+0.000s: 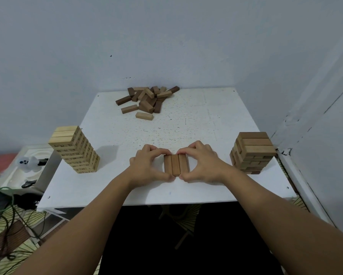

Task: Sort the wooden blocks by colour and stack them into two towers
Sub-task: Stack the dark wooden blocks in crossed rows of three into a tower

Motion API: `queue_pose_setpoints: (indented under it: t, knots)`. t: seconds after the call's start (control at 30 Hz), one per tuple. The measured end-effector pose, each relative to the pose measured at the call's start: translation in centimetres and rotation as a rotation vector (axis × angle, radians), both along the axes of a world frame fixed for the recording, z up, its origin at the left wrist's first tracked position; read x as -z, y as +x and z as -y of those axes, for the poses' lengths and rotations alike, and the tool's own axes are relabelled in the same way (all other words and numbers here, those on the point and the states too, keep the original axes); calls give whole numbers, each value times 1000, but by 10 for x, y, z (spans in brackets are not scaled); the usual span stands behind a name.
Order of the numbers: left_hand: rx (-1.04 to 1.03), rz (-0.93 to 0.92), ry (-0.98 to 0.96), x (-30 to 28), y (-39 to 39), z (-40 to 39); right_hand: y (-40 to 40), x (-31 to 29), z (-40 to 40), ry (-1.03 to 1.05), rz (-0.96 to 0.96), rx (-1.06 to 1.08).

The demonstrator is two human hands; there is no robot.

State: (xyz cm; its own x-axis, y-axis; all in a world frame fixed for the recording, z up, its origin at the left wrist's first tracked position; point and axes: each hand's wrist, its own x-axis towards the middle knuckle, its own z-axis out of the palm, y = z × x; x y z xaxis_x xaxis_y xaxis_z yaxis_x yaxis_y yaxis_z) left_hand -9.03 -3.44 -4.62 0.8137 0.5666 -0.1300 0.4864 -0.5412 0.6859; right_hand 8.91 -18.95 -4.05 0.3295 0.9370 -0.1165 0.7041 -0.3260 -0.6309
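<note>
Brown wood fills the gap between the two hands: three dark blocks point(176, 164) lie side by side on the white table point(186, 120), long edges touching, their ends pointing away from the person. The left hand point(147, 165) grips the set from its left side, fingers curled over the far end and thumb pressed at the near end. The right hand point(200, 163) mirrors it on the right side, fingers curled over the far corner and thumb at the near corner, so the two thumbs nearly meet in front of the blocks.

Well to the left of the left hand stands the pale tower point(74, 148), tall and square, built of light-coloured blocks with three laid flat across its top. Well to the right of the right hand stands the dark tower point(253, 152), shorter, made of brown blocks, close to the table's right edge.

Beyond both hands, at the far edge of the table against the grey wall point(166, 36), lies a loose pile of blocks point(147, 99), light and dark mixed and lying at all angles. One pale block point(144, 116) lies alone just on the near side of that pile.

Left of the table, past the pale tower, a white tray point(18, 175) holds a small white figure, and cables point(0, 205) run over the floor.
</note>
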Motion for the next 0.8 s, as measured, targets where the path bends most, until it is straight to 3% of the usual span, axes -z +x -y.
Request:
queue_pose_setpoints:
  t: [0.2, 0.47, 0.8]
  knots:
    - [22, 140, 40, -14, -9, -4, -5, -24, -7, 98, 88, -46]
    - [52, 288, 204, -81, 0, -8, 4, -91, -9, 254, 302, -42]
    - [174, 333, 146, -95, 86, 60, 71, -119, 80, 109, 304, 96]
